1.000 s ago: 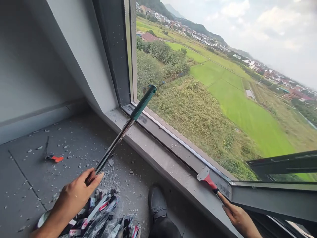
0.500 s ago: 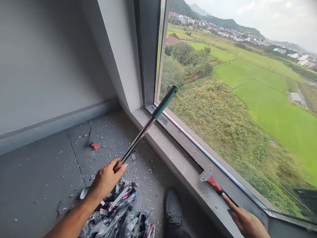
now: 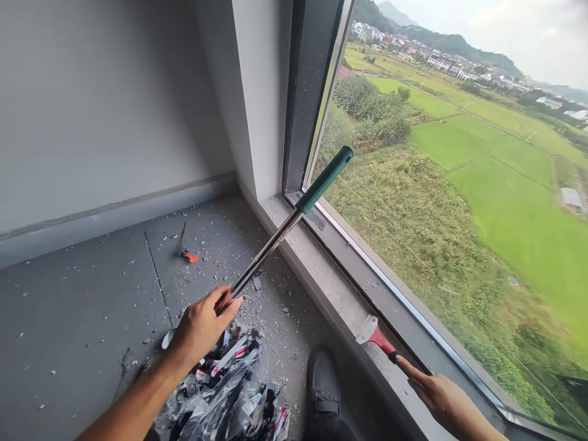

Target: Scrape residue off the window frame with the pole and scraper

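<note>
My left hand (image 3: pixel 204 321) is closed round the metal shaft of a long pole (image 3: pixel 269 246) with a green rubber grip (image 3: pixel 325 179) at its upper end. The pole slants up to the right, across the corner of the window ledge; its lower end is hidden by my hand. At the lower right, my right hand (image 3: pixel 438 395) grips the dark handle of a scraper (image 3: pixel 380 341) with a red neck and a metal head. The forefinger lies along the handle. The scraper's head is at the stone window ledge (image 3: pixel 316 272), beside the dark window frame.
Plastic film and torn strips (image 3: pixel 234 386) lie heaped below my left hand. Grey chips and an orange piece (image 3: pixel 190 257) are scattered over the tiled floor (image 3: pixel 110 306). My dark shoe (image 3: pixel 324 380) stands near the ledge. The window pane (image 3: pixel 404 202) rises along the right.
My right hand has moved the scraper a little left, from the frame's edge onto the ledge. The pole stays in my left hand. The view has shifted slightly.
</note>
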Motion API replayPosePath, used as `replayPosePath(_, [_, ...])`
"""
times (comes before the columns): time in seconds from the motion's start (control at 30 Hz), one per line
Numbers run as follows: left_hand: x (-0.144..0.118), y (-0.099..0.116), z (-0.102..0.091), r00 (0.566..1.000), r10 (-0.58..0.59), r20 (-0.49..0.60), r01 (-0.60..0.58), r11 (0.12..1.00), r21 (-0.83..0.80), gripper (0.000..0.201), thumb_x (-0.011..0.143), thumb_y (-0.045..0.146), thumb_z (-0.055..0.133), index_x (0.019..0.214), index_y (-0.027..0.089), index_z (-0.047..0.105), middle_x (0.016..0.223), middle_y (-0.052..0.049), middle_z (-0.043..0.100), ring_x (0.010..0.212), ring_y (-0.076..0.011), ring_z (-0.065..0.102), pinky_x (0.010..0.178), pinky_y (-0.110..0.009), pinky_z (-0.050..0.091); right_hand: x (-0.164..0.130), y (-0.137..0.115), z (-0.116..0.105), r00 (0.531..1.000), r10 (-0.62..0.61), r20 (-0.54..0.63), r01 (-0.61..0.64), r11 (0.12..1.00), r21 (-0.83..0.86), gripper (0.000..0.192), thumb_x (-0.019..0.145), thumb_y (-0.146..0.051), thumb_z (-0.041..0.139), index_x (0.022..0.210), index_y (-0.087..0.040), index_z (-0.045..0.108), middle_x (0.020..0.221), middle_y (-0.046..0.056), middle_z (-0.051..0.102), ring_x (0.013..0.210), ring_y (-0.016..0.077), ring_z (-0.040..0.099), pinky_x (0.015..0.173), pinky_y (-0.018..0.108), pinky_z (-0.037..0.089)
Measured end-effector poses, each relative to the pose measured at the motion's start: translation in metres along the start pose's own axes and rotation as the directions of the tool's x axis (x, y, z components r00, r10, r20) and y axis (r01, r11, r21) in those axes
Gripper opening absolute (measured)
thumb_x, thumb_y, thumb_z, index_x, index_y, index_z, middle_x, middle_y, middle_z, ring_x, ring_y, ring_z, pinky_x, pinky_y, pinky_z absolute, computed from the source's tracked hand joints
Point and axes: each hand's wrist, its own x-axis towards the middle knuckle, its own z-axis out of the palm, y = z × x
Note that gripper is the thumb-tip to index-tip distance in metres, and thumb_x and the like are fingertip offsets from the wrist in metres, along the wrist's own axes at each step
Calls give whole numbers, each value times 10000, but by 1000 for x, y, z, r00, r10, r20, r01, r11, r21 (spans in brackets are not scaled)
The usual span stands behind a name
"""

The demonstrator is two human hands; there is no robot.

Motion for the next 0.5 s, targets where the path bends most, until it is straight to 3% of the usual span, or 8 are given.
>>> replayPosePath(0.07, [-1, 2, 1, 1000, -7, -4, 7, 1000, -2, 389, 725, 543, 451, 904, 241, 619, 755, -10, 688, 699, -169, 637, 613, -197, 455, 3, 1, -2, 992, -62, 109, 61, 998, 13, 472, 884, -420, 260, 1314, -325, 431, 479, -19, 485, 446, 136, 531, 482, 225, 375])
replayPosePath(0.23, [-2, 8, 1, 1000, -2, 27, 2, 1000, -13, 400, 723, 543, 448, 901, 230, 621, 723, -2, 676, 669, -157, 629, 595, -193, 452, 18, 1, 7, 987, -129, 92, 120, 988, 93, 501, 888, -439, 258, 1345, -284, 393, 549, -7, 536, 510, 143, 544, 540, 232, 413])
replayPosePath(0.5, [-1, 12, 0, 999, -6, 43, 6, 1000, -3, 387, 737, 534, 448, 895, 228, 625, 692, 7, 665, 628, -148, 612, 588, -194, 445, 58, -35, 4, 994, -72, 87, 60, 989, 134, 553, 875, -498, 262, 1349, -245, 395, 618, 17, 589, 580, 148, 577, 622, 228, 455])
